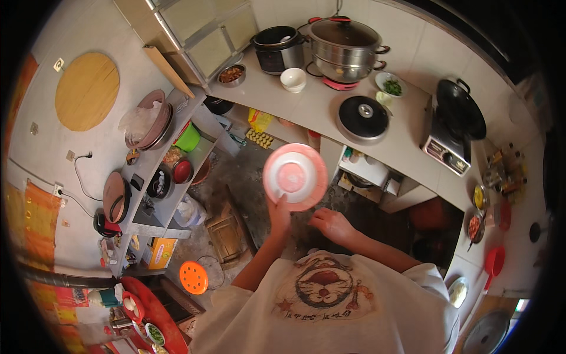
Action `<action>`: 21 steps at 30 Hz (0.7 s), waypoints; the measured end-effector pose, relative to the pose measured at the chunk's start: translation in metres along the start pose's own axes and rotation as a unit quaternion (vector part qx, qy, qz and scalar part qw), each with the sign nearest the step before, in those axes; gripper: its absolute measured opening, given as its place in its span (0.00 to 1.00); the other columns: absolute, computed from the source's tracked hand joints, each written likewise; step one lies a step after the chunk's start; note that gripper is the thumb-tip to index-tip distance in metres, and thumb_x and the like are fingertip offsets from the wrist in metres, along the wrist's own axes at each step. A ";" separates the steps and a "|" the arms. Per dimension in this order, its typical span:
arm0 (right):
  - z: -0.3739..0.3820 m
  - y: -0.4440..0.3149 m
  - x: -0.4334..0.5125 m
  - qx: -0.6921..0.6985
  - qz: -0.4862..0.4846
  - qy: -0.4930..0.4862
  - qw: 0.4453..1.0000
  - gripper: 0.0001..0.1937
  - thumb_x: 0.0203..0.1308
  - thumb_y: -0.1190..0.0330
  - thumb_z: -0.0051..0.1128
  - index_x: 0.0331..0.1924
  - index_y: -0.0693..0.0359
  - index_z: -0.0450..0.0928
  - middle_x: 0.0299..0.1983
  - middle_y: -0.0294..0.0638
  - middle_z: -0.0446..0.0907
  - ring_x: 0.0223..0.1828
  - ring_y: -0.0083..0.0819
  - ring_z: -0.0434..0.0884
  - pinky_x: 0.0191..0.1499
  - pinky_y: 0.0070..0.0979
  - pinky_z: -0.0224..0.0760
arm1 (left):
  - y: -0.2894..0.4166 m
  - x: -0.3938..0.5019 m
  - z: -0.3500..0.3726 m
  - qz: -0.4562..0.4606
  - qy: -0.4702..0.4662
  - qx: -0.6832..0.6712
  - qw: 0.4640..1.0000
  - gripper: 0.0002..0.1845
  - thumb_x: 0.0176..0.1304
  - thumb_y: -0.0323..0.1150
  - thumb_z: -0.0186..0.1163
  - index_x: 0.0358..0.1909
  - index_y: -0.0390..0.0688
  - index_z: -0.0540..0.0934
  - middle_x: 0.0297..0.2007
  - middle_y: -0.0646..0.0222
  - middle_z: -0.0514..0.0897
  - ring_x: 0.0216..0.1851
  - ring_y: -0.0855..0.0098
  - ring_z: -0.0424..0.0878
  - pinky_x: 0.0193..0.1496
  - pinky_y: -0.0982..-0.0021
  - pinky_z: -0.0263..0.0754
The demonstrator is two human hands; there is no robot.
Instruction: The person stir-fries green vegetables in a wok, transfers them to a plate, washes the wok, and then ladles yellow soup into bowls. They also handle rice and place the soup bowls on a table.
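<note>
A pink and white plate (295,152) is held out over the floor in front of me. My left hand (280,217) grips its near edge, the thumb lying over the rim and the other fingers hidden beneath. Just to the right and below the plate is my right hand (332,225), its fingers curled and apart from the rim; whether anything sits inside them cannot be seen. Beyond the plate, on the counter (283,104), are a lidded pan (363,118) and a white bowl (293,80).
A steamer pot (345,48) and a rice cooker (278,49) stand at the counter's back. To the right a black wok (460,108) tilts on a gas stove (446,150). Shelves (154,177) line the left. An orange stool (193,277) and a wooden stool (227,236) occupy the floor.
</note>
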State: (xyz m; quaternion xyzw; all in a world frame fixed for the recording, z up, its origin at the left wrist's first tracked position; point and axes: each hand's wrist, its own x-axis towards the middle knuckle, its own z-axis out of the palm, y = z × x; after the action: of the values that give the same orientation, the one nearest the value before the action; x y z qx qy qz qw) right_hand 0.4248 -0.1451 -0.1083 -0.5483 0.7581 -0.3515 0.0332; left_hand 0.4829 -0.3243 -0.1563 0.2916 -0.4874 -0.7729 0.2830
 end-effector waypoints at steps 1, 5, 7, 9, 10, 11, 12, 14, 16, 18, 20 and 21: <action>0.006 0.019 0.005 -0.022 0.000 -0.042 0.999 0.09 0.41 0.79 0.54 0.29 0.57 0.78 0.35 0.38 0.77 0.41 0.38 0.77 0.41 0.30 0.73 | 0.013 0.016 -0.006 0.018 0.042 -0.013 0.999 0.29 0.59 0.25 0.49 0.64 0.39 0.57 0.58 0.64 0.66 0.57 0.70 0.66 0.58 0.70 0.62; -0.001 0.123 0.027 -0.110 0.112 -0.045 0.987 0.05 0.43 0.74 0.55 0.25 0.52 0.79 0.32 0.35 0.77 0.40 0.38 0.77 0.40 0.30 0.72 | 0.053 0.070 -0.049 -0.037 0.202 -0.093 0.974 0.23 0.52 0.22 0.47 0.53 0.40 0.65 0.50 0.63 0.72 0.45 0.67 0.75 0.42 0.66 0.76; -0.017 0.154 0.057 -0.152 0.247 -0.069 0.955 0.03 0.51 0.65 0.56 0.28 0.49 0.81 0.23 0.37 0.80 0.26 0.38 0.80 0.30 0.36 0.72 | 0.060 0.100 -0.072 -0.087 0.218 -0.133 0.963 0.19 0.51 0.23 0.48 0.48 0.37 0.66 0.46 0.62 0.73 0.41 0.63 0.78 0.41 0.64 0.78; -0.021 0.202 0.089 -0.202 0.246 -0.066 0.946 0.05 0.53 0.65 0.55 0.32 0.47 0.81 0.22 0.38 0.80 0.24 0.40 0.80 0.28 0.38 0.72 | 0.042 0.130 -0.098 -0.099 0.220 -0.199 0.950 0.18 0.51 0.24 0.48 0.46 0.34 0.67 0.41 0.60 0.74 0.40 0.60 0.78 0.43 0.62 0.79; -0.027 0.219 0.115 -0.168 0.242 -0.060 0.954 0.05 0.53 0.65 0.55 0.34 0.47 0.80 0.22 0.38 0.80 0.25 0.39 0.80 0.28 0.37 0.72 | 0.045 0.142 -0.097 -0.107 0.221 -0.219 0.944 0.18 0.51 0.22 0.47 0.47 0.35 0.67 0.41 0.60 0.74 0.40 0.60 0.79 0.43 0.60 0.80; -0.032 0.234 0.142 -0.135 0.238 -0.055 0.960 0.06 0.53 0.66 0.55 0.36 0.47 0.80 0.23 0.37 0.80 0.26 0.39 0.80 0.29 0.37 0.72 | 0.046 0.153 -0.097 -0.115 0.223 -0.240 0.938 0.19 0.50 0.21 0.46 0.48 0.35 0.66 0.41 0.60 0.74 0.41 0.60 0.79 0.43 0.58 0.81; -0.035 0.244 0.174 -0.136 0.189 -0.027 0.972 0.07 0.54 0.67 0.54 0.37 0.48 0.79 0.26 0.37 0.81 0.28 0.38 0.80 0.30 0.36 0.73 | 0.032 0.164 -0.112 -0.146 0.250 -0.236 0.927 0.19 0.51 0.20 0.48 0.48 0.35 0.67 0.41 0.60 0.74 0.40 0.59 0.79 0.43 0.58 0.81; -0.048 0.252 0.241 -0.090 0.162 0.004 0.983 0.07 0.54 0.68 0.53 0.37 0.50 0.80 0.30 0.38 0.80 0.30 0.36 0.81 0.32 0.34 0.73 | 0.023 0.202 -0.112 -0.185 0.262 -0.209 0.924 0.18 0.52 0.20 0.50 0.48 0.34 0.68 0.42 0.59 0.75 0.40 0.59 0.79 0.43 0.60 0.80; -0.057 0.263 0.309 -0.088 0.110 0.019 0.990 0.07 0.53 0.69 0.54 0.36 0.53 0.80 0.30 0.39 0.78 0.30 0.35 0.80 0.33 0.32 0.72 | 0.031 0.226 -0.085 -0.203 0.246 -0.156 0.935 0.15 0.54 0.20 0.51 0.46 0.33 0.69 0.42 0.57 0.76 0.42 0.60 0.79 0.44 0.63 0.78; -0.063 0.275 0.372 -0.113 0.032 0.049 0.992 0.07 0.52 0.69 0.56 0.36 0.55 0.80 0.29 0.38 0.77 0.32 0.36 0.78 0.35 0.32 0.71 | 0.025 0.257 -0.081 -0.095 0.089 0.158 0.979 0.13 0.55 0.20 0.53 0.44 0.33 0.70 0.40 0.58 0.77 0.41 0.62 0.79 0.43 0.66 0.78; -0.080 0.281 0.436 -0.173 -0.030 0.087 0.981 0.09 0.50 0.69 0.57 0.37 0.55 0.79 0.33 0.38 0.76 0.37 0.37 0.75 0.40 0.33 0.69 | 0.042 0.295 -0.041 -0.235 0.209 -0.123 0.941 0.11 0.54 0.21 0.54 0.40 0.34 0.72 0.38 0.62 0.77 0.39 0.66 0.79 0.41 0.71 0.77; -0.088 0.285 0.465 -0.208 -0.053 0.103 0.971 0.11 0.49 0.69 0.58 0.39 0.55 0.78 0.36 0.37 0.76 0.40 0.38 0.74 0.43 0.34 0.68 | 0.048 0.316 -0.029 -0.238 0.189 -0.112 0.946 0.11 0.54 0.20 0.54 0.41 0.35 0.72 0.38 0.62 0.77 0.38 0.67 0.79 0.40 0.72 0.77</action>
State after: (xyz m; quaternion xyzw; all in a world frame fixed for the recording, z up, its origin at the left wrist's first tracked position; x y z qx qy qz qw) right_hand -0.0284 -0.4558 -0.0485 -0.5428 0.7841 -0.2419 -0.1789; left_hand 0.2992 -0.5872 -0.1773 0.5057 -0.2516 -0.7983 0.2088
